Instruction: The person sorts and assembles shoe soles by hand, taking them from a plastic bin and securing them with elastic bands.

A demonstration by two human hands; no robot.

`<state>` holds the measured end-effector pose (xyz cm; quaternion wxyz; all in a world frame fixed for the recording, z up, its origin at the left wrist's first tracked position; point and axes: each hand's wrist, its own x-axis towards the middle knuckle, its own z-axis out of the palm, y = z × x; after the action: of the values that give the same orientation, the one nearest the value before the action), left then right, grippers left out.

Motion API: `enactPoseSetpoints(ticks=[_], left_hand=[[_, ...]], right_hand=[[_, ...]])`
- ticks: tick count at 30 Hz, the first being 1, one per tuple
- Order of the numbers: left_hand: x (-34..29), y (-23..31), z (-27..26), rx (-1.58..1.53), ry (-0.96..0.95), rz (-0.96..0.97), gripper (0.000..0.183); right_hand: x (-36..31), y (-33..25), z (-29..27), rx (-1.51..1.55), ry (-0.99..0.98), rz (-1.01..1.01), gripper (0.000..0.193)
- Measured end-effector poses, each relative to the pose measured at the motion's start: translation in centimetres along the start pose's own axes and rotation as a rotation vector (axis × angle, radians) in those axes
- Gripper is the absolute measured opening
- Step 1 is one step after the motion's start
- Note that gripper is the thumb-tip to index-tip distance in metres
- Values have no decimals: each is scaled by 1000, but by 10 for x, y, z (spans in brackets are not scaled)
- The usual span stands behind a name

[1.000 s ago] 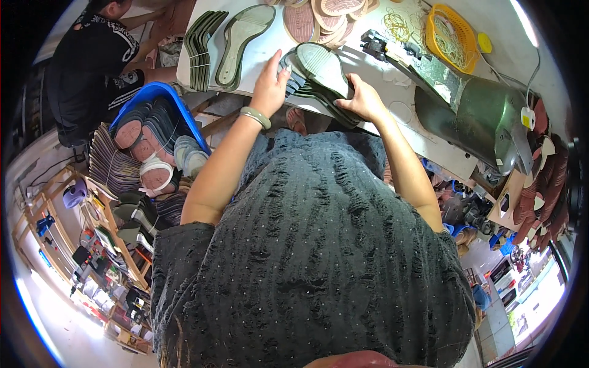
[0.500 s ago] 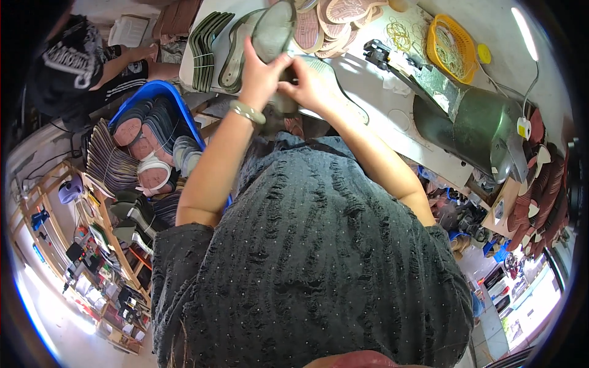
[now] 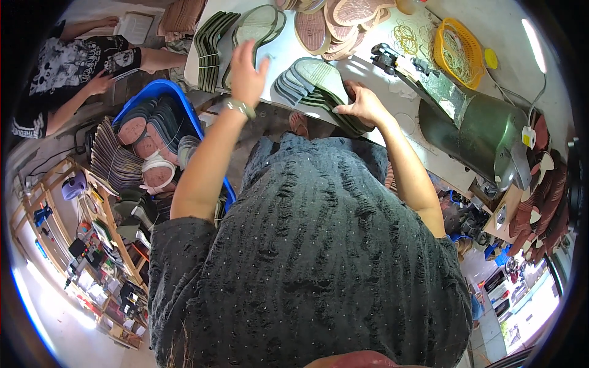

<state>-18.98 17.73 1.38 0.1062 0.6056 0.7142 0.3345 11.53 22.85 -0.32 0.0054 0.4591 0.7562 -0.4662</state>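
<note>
Left hand: our left hand (image 3: 247, 75) is up over the white table (image 3: 288, 64), fingers spread and open, gripping nothing; it hovers just beside the near end of a long green-grey sole (image 3: 254, 27).
Wrist: we spot a pale watch (image 3: 238, 108) strapped on that left arm.
Right hand: our right hand (image 3: 363, 104) lies on the fanned stack of soles (image 3: 313, 86), fingers curled loosely over its right edge; we cannot tell whether it truly grips them.
Stack of soles: it sits near the front edge of the table, between our two hands, dark edges fanned out and a pale green face on top.
Far left of table: a row of dark soles on edge (image 3: 208, 46) stands packed together, just left of the long sole.
Far middle: a heap of brown soles (image 3: 331, 21) overlaps at the far edge.
Right side: a yellow basket (image 3: 457, 49) sits far right, rubber bands (image 3: 408, 37) loose on the table beside it, and a green machine (image 3: 485, 138) nearer to us.
Left, below the table: a blue bin (image 3: 156, 95) is full of soles, with more stacked beside it.
Far left: another person (image 3: 67, 67) in a black printed shirt sits there, hands well apart from ours.
</note>
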Motion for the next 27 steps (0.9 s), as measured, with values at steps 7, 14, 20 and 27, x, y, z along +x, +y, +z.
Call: enactPoseSetpoints(ticks=[7, 14, 20, 27], left_hand=[[-86, 46, 35, -25, -373, 5, 90], [-72, 36, 41, 131, -379, 59, 89], [-71, 22, 45, 207, -358, 105, 71], [-56, 30, 56, 273, -480, 46, 71]], right_hand=[[-15, -12, 3, -148, 101, 32, 69], [-20, 2, 15, -50, 9, 15, 63], [-18, 8, 1, 71, -31, 103, 46], [-26, 0, 0, 28, 272, 13, 38]])
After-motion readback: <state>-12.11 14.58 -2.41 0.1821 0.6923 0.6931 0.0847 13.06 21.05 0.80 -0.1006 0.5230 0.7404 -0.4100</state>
